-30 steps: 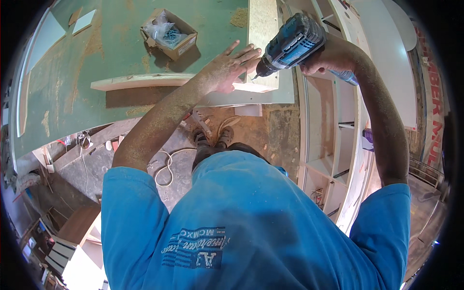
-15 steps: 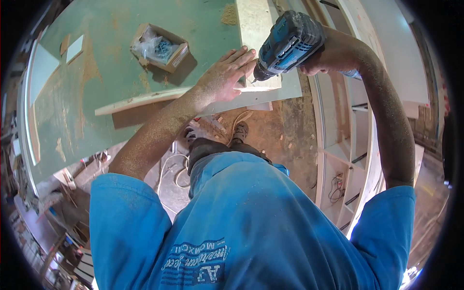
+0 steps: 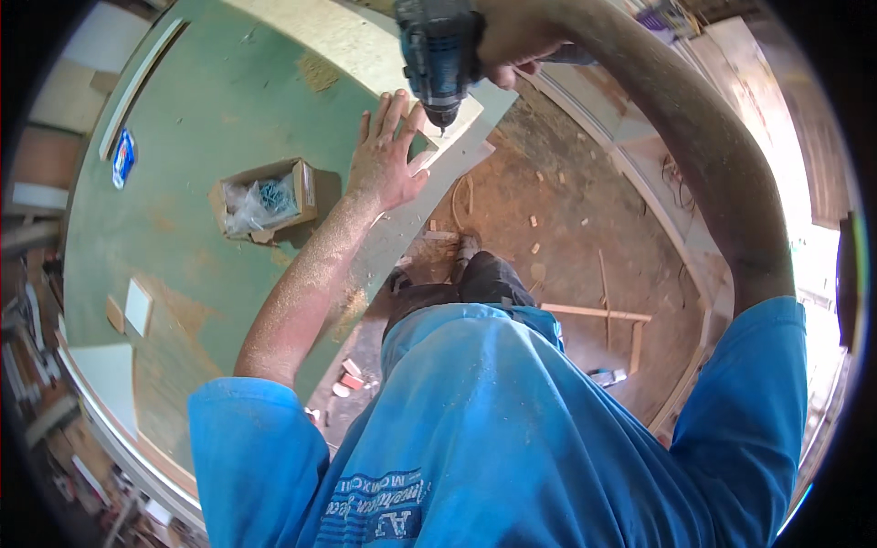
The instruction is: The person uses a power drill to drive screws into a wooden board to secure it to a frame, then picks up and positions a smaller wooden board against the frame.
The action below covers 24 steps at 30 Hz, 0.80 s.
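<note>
My right hand (image 3: pixel 513 38) is closed round the handle of a blue and black cordless drill (image 3: pixel 437 50). The drill points down, its bit at the near end of a long pale wooden board (image 3: pixel 315 32); whether the tip has entered the wood cannot be told. My left hand (image 3: pixel 388 164), dusted with sawdust, lies with fingers spread against the board's end, just left of the drill's chuck. Left of that hand, an open cardboard box (image 3: pixel 306 192) holds a clear plastic bag with several bluish screws (image 3: pixel 277 194).
The green worktop (image 3: pixel 183 219) bears sawdust heaps (image 3: pixel 317 71), a blue and white packet (image 3: pixel 123 158) and a small white offcut (image 3: pixel 137 306). Wood scraps and a thin wooden frame piece (image 3: pixel 594 312) lie on the brown floor (image 3: pixel 566 237). Pale shelving panels (image 3: pixel 639 169) stand to the right.
My view has turned, so the table and board now slant. The drill is held more upright, with its bit still at the board's end. My left hand stays spread beside it.
</note>
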Tool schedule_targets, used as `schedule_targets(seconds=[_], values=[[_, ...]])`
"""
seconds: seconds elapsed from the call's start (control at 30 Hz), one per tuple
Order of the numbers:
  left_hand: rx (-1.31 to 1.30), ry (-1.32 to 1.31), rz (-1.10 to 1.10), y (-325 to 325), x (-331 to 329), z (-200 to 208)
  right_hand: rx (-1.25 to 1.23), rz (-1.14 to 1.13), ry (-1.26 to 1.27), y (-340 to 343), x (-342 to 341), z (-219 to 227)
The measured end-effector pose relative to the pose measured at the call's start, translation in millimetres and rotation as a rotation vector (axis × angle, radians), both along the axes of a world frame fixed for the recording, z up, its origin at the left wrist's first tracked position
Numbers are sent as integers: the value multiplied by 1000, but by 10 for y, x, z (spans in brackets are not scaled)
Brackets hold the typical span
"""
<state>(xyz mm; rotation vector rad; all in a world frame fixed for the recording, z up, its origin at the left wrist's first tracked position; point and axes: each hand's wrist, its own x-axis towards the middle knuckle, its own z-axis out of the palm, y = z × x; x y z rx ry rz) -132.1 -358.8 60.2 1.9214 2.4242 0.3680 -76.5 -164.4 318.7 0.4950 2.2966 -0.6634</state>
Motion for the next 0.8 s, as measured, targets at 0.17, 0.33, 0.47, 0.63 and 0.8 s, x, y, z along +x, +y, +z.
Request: schedule_targets(seconds=[0.17,0.33,0.47,0.63,0.8], values=[[66,-33,10,-40,-87,10,118,-21,-40,-192,16,103],[311,-304,-206,6,-853,110,124,74,5,-140,42,114],[405,-199,-204,580,-1592,275,139,-1,-7,-110,91,67],[519,-7,-336,1354,-2416,-102,136,-89,-7,-227,74,75],[259,1,-394,1670,-2300,-188,131,-193,-46,-252,161,29]])
